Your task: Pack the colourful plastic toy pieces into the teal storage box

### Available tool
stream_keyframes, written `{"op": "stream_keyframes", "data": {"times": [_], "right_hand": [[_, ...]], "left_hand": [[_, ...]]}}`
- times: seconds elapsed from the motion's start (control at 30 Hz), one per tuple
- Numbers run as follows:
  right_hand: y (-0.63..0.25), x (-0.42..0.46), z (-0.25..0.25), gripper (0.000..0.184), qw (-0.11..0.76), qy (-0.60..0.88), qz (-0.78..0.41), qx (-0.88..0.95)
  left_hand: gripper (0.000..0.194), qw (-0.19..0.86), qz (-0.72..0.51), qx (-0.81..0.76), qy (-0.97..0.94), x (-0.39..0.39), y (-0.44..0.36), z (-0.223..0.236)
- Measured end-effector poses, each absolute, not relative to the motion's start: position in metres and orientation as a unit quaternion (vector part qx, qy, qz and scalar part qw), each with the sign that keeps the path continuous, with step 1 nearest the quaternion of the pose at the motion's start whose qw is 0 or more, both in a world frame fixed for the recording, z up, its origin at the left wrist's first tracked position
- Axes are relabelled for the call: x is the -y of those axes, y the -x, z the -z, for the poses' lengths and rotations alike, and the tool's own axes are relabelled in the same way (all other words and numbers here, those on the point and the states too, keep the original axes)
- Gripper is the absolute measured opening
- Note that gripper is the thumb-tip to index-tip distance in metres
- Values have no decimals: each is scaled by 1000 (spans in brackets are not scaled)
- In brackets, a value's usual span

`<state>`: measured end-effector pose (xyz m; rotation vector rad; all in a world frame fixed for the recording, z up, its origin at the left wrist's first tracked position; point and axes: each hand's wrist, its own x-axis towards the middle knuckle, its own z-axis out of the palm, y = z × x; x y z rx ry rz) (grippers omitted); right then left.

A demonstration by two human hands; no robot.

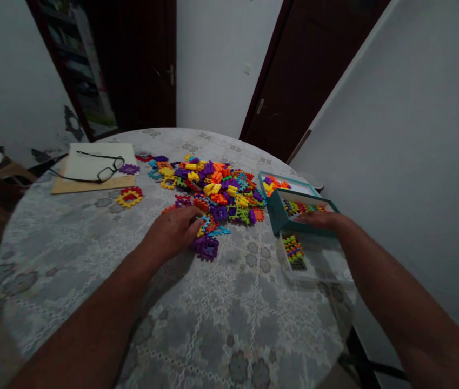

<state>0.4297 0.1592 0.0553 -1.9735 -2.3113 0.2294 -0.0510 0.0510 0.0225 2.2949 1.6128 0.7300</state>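
A heap of colourful plastic gear-edged building pieces (pixel 225 186) lies in the middle of the round table. At its near left edge is my left hand (pixel 178 229), fingers curled and closed around a small light-blue piece (pixel 205 222). Just below it sit several purple gear-edged pieces (pixel 207 248). Over on the right, my right hand (pixel 320 219) reaches into a teal box (pixel 280 213) that holds rows of small coloured pieces (pixel 296 207). Its fingers are hidden inside the box, so their grip does not show.
A clear plastic tray (pixel 314 273) with a block of stacked pieces (pixel 294 253) stands before the teal box. Behind it lies a teal lid (pixel 294 181) with orange, purple and yellow pieces. Glasses (pixel 105 172) rest on paper (pixel 87 156) at the left, near red and yellow pieces (pixel 130 197).
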Motion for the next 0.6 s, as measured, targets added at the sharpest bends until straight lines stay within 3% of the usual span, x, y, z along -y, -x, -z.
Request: {"op": "stream_keyframes", "data": {"times": [0.13,0.23,0.37,0.47,0.6], "right_hand": [[-426,-156,-73,28,-51,650,-178,737],[-419,-141,-94,36,-71,693,-134,704],[-375,-90,-110,37,22,649,8,761],[-311,-38,-95,36,93,536,-73,836],[-223,4,-48,42,109,459,-121,873]], "left_hand": [[32,105,-278,-585,-755,-55,60,-20],[32,105,-274,-589,-753,-56,61,-17],[31,103,-246,-592,-761,-56,62,-15],[37,101,-198,-589,-777,-56,63,-13],[43,114,-136,-551,-816,-54,62,-11]]}}
